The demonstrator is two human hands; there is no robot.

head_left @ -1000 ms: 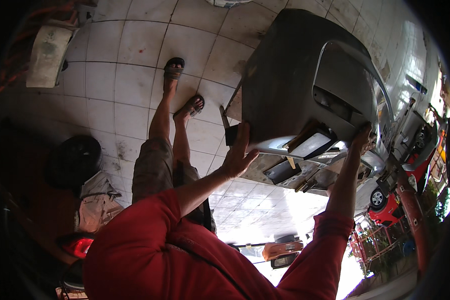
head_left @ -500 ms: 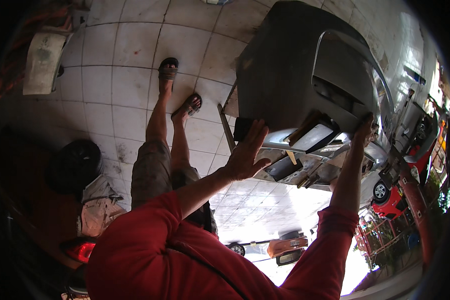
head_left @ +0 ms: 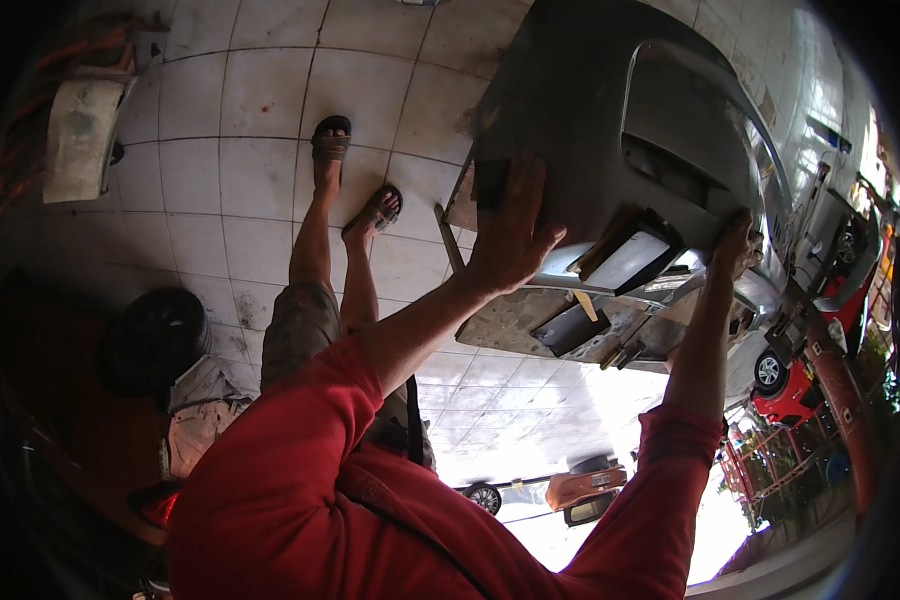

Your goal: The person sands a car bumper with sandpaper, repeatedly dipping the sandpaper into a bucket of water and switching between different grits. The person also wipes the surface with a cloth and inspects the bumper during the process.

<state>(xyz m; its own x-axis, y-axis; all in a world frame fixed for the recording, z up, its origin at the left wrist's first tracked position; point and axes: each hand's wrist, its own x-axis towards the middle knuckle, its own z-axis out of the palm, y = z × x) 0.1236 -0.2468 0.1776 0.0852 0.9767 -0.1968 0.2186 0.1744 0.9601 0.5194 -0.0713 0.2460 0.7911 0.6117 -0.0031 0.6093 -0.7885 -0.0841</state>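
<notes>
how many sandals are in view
2: the left sandal on the tiles, and the right sandal beside it, nearer the grey panel. Others may be hidden in the dark at left.

We take this for a car body workshop, open to daylight on one side. A grey car body panel (head_left: 590, 120), off any vehicle, lies over a stained work surface (head_left: 500, 325). On the tiled floor (head_left: 260, 95), partly smudged, we see a loose tyre (head_left: 155, 335) and, farther up, a scuffed off-white panel (head_left: 82, 140). A red tail light (head_left: 153, 505) glints at the left, and beyond the work area stand an orange vehicle (head_left: 582, 490) and a red car (head_left: 788, 397).
</notes>
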